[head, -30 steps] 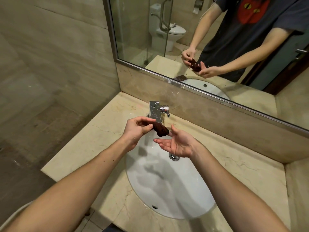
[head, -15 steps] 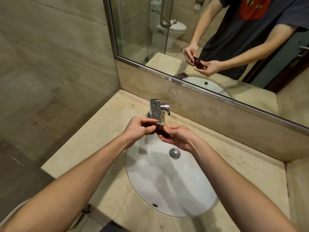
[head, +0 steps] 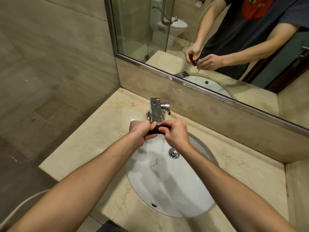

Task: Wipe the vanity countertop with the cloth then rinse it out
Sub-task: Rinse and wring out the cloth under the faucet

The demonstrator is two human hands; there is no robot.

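A small dark brown cloth (head: 156, 130) is bunched into a tight roll just under the chrome faucet (head: 156, 111), over the back of the white oval sink (head: 168, 181). My left hand (head: 142, 130) grips its left end and my right hand (head: 175, 133) grips its right end; most of the cloth is hidden inside my fingers. In the mirror (head: 217, 39) water drips from the cloth into the basin. The beige marble countertop (head: 93, 134) surrounds the sink.
The faucet's lever (head: 166, 108) sticks out to the right. A chrome drain plug (head: 173, 153) sits in the basin. A low marble backsplash (head: 217, 118) runs below the mirror, and a tiled wall closes off the left side.
My right hand went from open beside the cloth to gripping its end. Both hands moved up closer under the faucet and squeeze the cloth tighter; water now drips from it.
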